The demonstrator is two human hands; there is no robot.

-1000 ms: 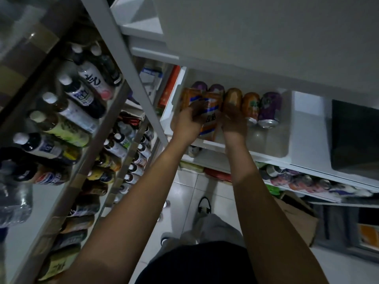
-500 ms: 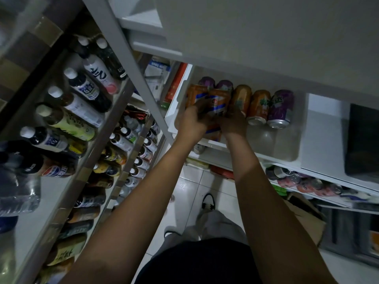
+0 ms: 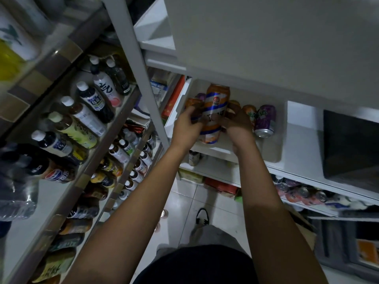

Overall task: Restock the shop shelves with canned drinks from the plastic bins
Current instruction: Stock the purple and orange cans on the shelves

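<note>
A tall orange can with blue and white stripes is held between both hands at the front of the white shelf tray. My left hand grips its left side and my right hand grips its right side. Behind the hands stands a row of cans: an orange can on the left, an orange can and a purple can on the right. Other cans in the row are partly hidden by the hands.
A white shelf board hangs close above the tray. Bottled drinks fill the angled racks on the left behind a grey upright post. More cans lie on the lower right shelf. A dark box sits right.
The tall striped can has been lifted higher and stands out in front of the row, with both hands now wrapped round its lower half. The view has shifted slightly.
</note>
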